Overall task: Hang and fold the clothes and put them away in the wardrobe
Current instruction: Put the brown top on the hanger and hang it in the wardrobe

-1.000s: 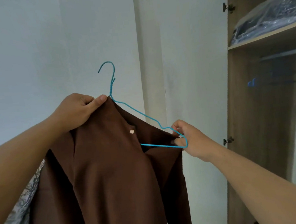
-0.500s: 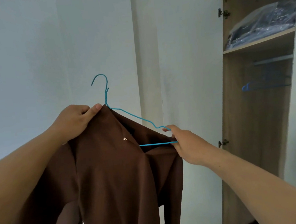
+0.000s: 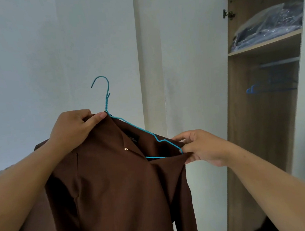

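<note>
Garment: dark brown long-sleeved shirt (image 3: 117, 184) with a small pale button at the placket, held up in the air in front of a white wall (image 3: 39, 51), partly threaded onto a thin teal wire hanger (image 3: 136, 130). Hanger hook is free above the collar; its right arm and bottom wire lie exposed outside the cloth, its left arm is hidden inside the shirt. Left hand (image 3: 73, 131) pinches the collar fabric just at the hanger's neck, thumb on top. Right hand (image 3: 203, 147) grips the shirt's right shoulder edge beside the hanger's bent end; whether the fingers also clasp the wire cannot be told. Open air to the right, between shirt and open wooden wardrobe (image 3: 251, 124). Inside it, blue hangers (image 3: 268, 87) hang on a rail, blurred; plastic-wrapped dark bundle (image 3: 269, 24) on the upper shelf. Shirt hem is cut off by the bottom edge.
</note>
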